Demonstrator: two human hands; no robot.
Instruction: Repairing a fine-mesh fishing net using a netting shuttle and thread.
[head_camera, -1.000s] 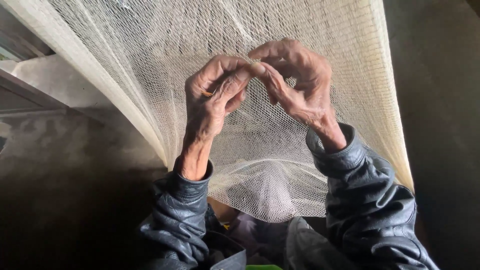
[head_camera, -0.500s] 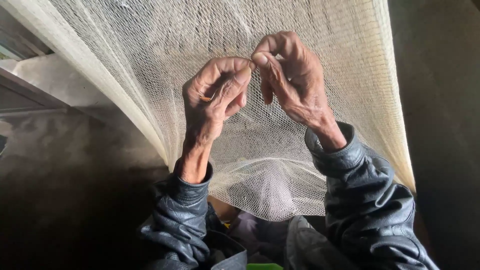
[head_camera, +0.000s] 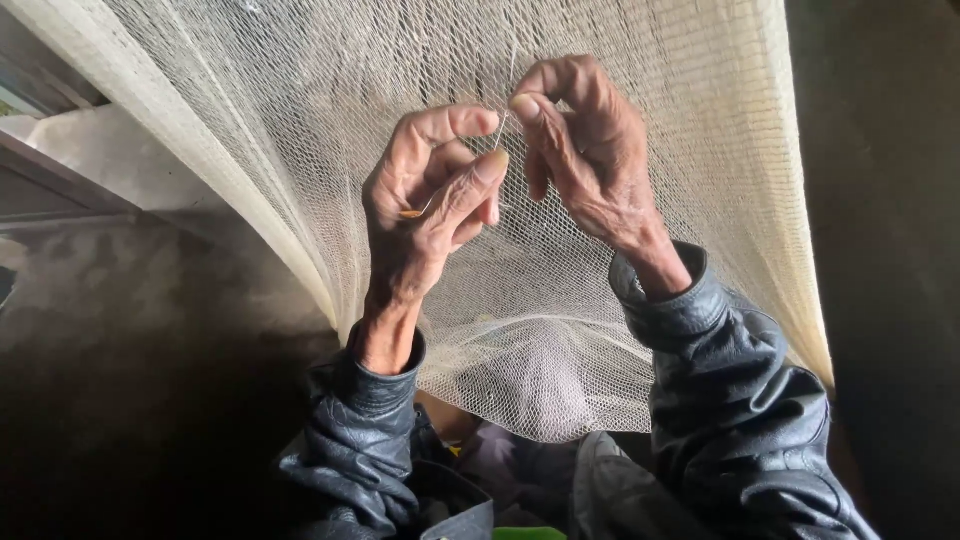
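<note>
The right hand (head_camera: 590, 150) has gone up a little and pulled away from the left hand (head_camera: 430, 200), so there is now a small gap between them. A thin thread (head_camera: 505, 125) runs across that gap.

The net (head_camera: 300, 110) hangs in front of the person like a curtain and drapes down over the lap. It is pale cream, very light and soft, and full of tiny holes. It looks easy to tear or snag, so it wants a gentle pinch, not a hard pull. The best place to hold it seems to be right by the spot being worked on.

The left fingers (head_camera: 470, 185) are curled, with thumb and first finger pinching the net. A small yellow-brown tool sits inside that hand. The right fingers (head_camera: 535, 120) are pressed together, pinching the thread.

Dark jacket sleeves (head_camera: 730, 400) cover both arms.
</note>
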